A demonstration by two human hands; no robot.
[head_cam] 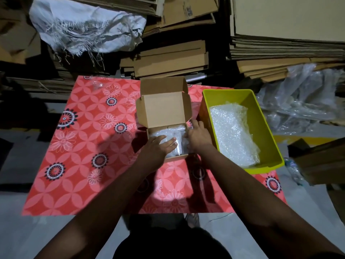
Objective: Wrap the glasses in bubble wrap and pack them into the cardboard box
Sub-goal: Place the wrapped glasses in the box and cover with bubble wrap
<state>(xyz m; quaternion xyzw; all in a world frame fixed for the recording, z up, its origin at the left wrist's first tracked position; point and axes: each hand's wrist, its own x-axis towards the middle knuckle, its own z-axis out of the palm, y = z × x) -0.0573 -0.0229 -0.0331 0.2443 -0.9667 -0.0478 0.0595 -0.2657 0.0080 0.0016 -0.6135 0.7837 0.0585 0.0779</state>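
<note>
A small cardboard box (162, 109) stands open on the red flowered table, its lid tipped back. Inside lies a bubble-wrapped bundle (172, 134); the glasses in it are hidden. My left hand (158, 146) rests flat on the bundle with fingers straight, pressing down. My right hand (197, 134) sits at the box's right wall, its fingers spread along the edge of the box. A small clear glass (97, 85) stands at the table's far left corner.
A yellow-green plastic bin (265, 116) holding bubble wrap sheets (231, 131) stands right of the box. Stacks of flattened cardboard (168, 58) and a white woven sack (84, 27) rise behind the table. Crumpled clear plastic (302, 101) lies at the far right.
</note>
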